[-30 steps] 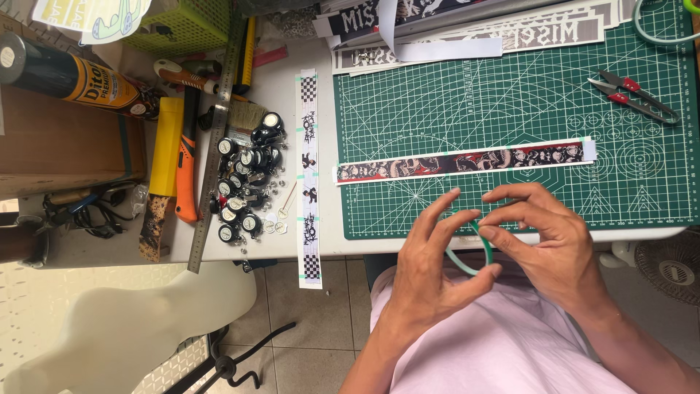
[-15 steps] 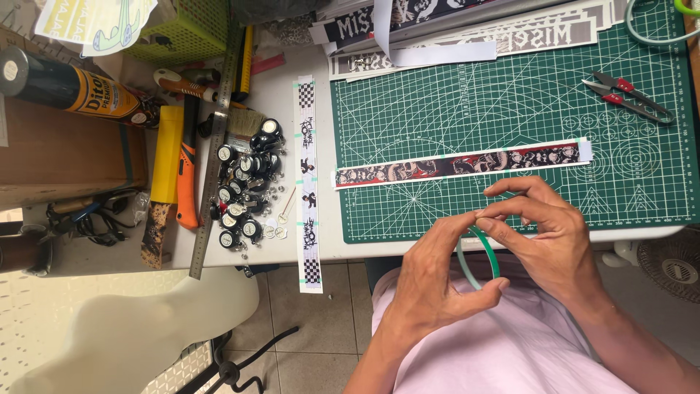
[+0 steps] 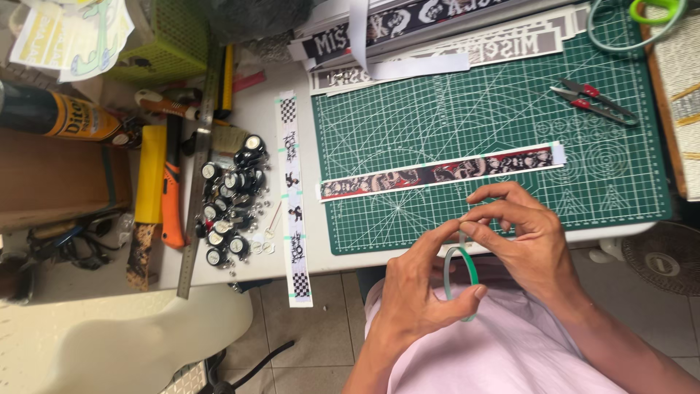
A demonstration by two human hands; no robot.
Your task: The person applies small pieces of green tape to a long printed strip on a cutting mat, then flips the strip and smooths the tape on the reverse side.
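Green tape roll [image 3: 460,281] now upright between our hands, off mat edge over lap. Left hand [image 3: 419,288] clamps rim, thumb below; right hand [image 3: 521,237] fingertips pinch top, picking at tape end. We've turned roll since a second ago. Printed strip [image 3: 437,172] lies on cutting mat [image 3: 620,168], untouched.

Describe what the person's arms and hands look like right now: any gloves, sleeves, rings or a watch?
Both hands are bare: the left hand and right hand show no gloves, and no rings or watch are visible. Both forearms are uncovered as far as the frame's edge, with no sleeves in view. A pale pink garment covers the lap beneath them.
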